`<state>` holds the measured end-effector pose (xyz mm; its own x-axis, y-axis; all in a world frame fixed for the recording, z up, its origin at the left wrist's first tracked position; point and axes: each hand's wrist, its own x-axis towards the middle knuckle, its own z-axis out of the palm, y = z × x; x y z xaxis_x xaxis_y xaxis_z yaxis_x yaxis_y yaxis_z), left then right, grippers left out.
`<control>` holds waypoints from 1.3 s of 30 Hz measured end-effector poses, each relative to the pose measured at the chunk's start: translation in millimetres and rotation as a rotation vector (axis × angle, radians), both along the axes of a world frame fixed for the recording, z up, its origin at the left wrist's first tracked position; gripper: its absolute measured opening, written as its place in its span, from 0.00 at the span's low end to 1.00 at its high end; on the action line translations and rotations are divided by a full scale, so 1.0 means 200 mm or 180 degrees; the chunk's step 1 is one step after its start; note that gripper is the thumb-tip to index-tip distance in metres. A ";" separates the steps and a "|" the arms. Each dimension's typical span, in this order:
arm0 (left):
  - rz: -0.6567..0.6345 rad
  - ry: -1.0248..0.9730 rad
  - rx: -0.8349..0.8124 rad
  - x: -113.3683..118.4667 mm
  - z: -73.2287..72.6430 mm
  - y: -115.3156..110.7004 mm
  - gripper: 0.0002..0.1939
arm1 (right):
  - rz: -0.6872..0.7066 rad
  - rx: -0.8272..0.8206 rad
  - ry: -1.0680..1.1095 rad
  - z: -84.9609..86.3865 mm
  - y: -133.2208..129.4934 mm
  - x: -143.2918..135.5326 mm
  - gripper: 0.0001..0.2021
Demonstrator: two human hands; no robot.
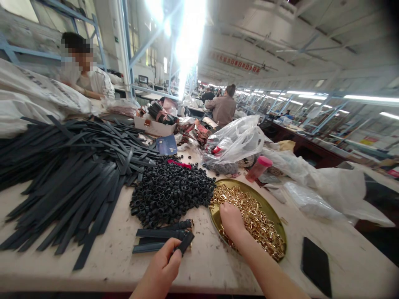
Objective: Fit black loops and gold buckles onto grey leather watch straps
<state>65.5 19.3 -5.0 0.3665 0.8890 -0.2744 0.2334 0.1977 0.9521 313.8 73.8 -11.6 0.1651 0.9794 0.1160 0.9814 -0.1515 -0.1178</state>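
My left hand (168,263) is closed around a short black strap (186,242), thumb on top, near the table's front edge. Just beyond it, several similar straps (156,233) lie side by side, with gold metal at their right ends. My right hand (231,219) reaches into a round brass-coloured tray (282,230) of small gold buckles (249,211). Its fingers are curled down among the buckles, and what they hold is hidden. A heap of small black loops (171,191) lies between the straps and the tray's left rim.
Long black strips (71,187) are piled across the left. A dark phone (316,265) lies at the right. Behind the tray are a pink-lidded jar (259,168) and a clear plastic bag (240,141). Farther back sit a person (89,81) and another person (226,106).
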 end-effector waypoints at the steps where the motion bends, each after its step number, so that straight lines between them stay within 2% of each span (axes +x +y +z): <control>1: 0.0006 -0.0051 0.0024 0.00 0.00 -0.02 0.11 | 0.0008 0.0025 -0.0016 -0.01 0.02 0.02 0.13; 5: 0.0091 -0.0087 0.0308 -0.05 0.02 -0.07 0.12 | 0.0154 0.0219 0.0198 0.03 0.03 0.02 0.12; 10: 0.0122 -0.0016 0.0692 -0.09 0.09 -0.07 0.15 | 0.0537 0.0251 0.1077 0.12 -0.13 -0.14 0.08; 13: 0.0099 -0.0003 0.0817 -0.05 0.15 -0.05 0.15 | 0.0826 -0.0056 0.2155 0.16 -0.28 -0.32 0.08; 17: 0.0134 0.0153 0.0887 -0.02 0.18 -0.06 0.12 | 0.0805 -0.0635 0.4093 0.24 -0.43 -0.49 0.09; 20: 0.0235 0.0198 0.0823 -0.04 0.17 -0.09 0.11 | 0.0758 -0.1005 0.4517 0.27 -0.48 -0.54 0.09; 23: 0.0233 0.0208 0.0747 -0.07 0.17 -0.10 0.12 | 0.0809 -0.1338 0.4516 0.26 -0.50 -0.56 0.05; 26: 0.0198 0.0139 0.0705 -0.08 0.17 -0.10 0.12 | 0.0866 -0.1418 0.4460 0.24 -0.50 -0.57 0.09; 30: 0.0201 0.0263 0.0648 -0.08 0.15 -0.10 0.10 | 0.0857 -0.1508 0.4866 0.20 -0.50 -0.59 0.05; 36: -0.0125 0.0207 0.0445 -0.07 0.09 -0.08 0.11 | 0.0565 -0.0603 0.5159 0.04 -0.46 -0.58 0.13; 39: -0.0232 0.0086 0.0379 -0.09 0.08 -0.07 0.13 | 0.0308 -0.0441 0.5532 0.01 -0.45 -0.58 0.16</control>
